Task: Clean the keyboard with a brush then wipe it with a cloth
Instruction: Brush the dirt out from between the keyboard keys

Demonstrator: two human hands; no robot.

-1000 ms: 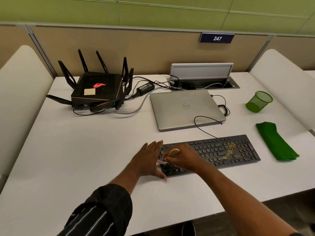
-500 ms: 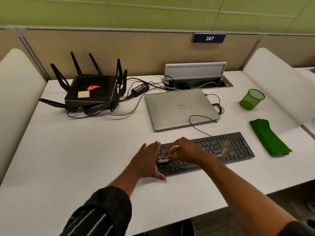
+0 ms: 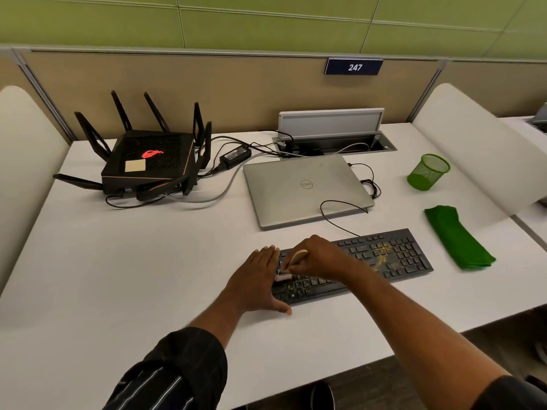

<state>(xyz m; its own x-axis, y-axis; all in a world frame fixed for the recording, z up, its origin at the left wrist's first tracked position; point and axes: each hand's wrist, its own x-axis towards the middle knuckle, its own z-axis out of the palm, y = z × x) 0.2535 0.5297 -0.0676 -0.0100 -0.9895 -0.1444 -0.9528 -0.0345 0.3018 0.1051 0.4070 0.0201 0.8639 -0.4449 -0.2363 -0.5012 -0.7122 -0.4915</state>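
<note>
At desk 247, the right hand (image 3: 321, 257) grips a small wooden-handled brush (image 3: 291, 263), sweeping the left end of a flat black plastic keyboard (image 3: 393, 255) as the open left hand (image 3: 254, 281) steadies it. Yellow crumbs (image 3: 383, 255) on the right likely come next; the folded green cloth (image 3: 457, 238) lies well apart, unused.

Your black keyboard (image 3: 390, 255) shows yellow dust; the cloth (image 3: 455, 238) and mesh cup (image 3: 427, 172) are green, the table (image 3: 118, 261) white, your sleeve (image 3: 177, 371) black-striped.

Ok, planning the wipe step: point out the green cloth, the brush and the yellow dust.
green cloth (image 3: 457, 239), head view, middle fold.
brush (image 3: 298, 257), head view, wooden handle.
yellow dust (image 3: 383, 255), head view, on right-side keys.
</note>
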